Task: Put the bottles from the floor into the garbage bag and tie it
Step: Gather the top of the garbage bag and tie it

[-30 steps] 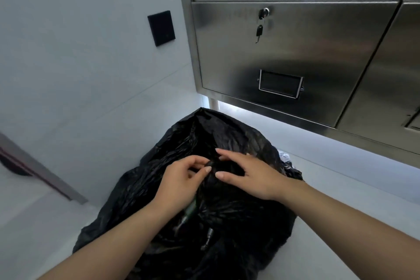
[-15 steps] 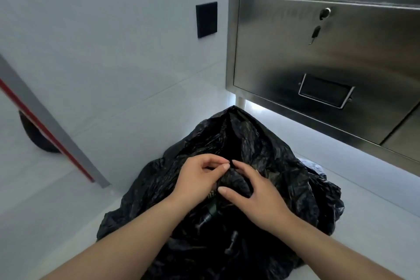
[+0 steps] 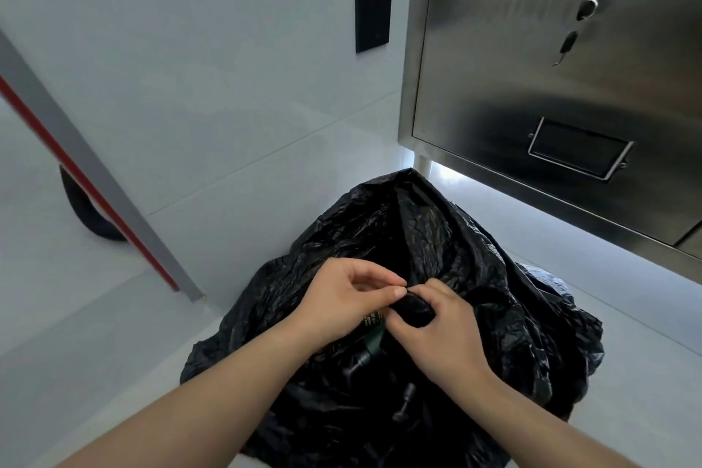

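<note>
A black garbage bag (image 3: 475, 262) sits crumpled on the pale floor in the lower middle of the head view. Through its open mouth I see a dark green bottle (image 3: 374, 334) with a label and other dark bottle necks (image 3: 404, 397) inside. My left hand (image 3: 343, 300) and my right hand (image 3: 440, 327) meet over the mouth. Both pinch a bunched fold of the black plastic between thumb and fingers, the right hand wrapped around a dark rolled lump of it.
A stainless steel cabinet (image 3: 551, 87) with a lock, a hanging key and a label holder stands raised on a leg behind the bag. A black wall plate (image 3: 373, 21) is on the white wall. A grey and red slanted bar (image 3: 87, 179) crosses at left.
The view has swung left and down. My hands came closer together, and the right hand has closed around a bunched piece of the bag where before its fingers were spread.
</note>
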Tool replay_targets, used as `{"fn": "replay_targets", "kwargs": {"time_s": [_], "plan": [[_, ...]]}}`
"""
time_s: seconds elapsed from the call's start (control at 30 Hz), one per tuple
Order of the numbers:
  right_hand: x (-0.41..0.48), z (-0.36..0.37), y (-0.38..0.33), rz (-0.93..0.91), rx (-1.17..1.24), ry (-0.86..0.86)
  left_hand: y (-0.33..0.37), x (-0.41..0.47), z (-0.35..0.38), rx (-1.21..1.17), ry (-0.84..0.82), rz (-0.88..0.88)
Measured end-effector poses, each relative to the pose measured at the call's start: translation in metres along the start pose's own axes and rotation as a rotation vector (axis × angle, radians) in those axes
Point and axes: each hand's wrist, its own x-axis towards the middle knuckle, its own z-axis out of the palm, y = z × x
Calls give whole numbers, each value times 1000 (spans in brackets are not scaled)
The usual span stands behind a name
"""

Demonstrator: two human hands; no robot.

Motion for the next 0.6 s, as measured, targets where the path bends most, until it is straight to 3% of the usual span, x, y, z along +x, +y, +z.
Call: {"fn": "replay_targets", "kwargs": {"time_s": [0.1,0.47,0.6], "plan": [[3,-8,2,4,65,-6,-2,1,-3,21,33,16],[18,-28,2,-46,67,-400,-25,0,-10,28,108,-87],[17,-26,2,-65,77,-424,-33,-1,-15,34,100,-114]]}}
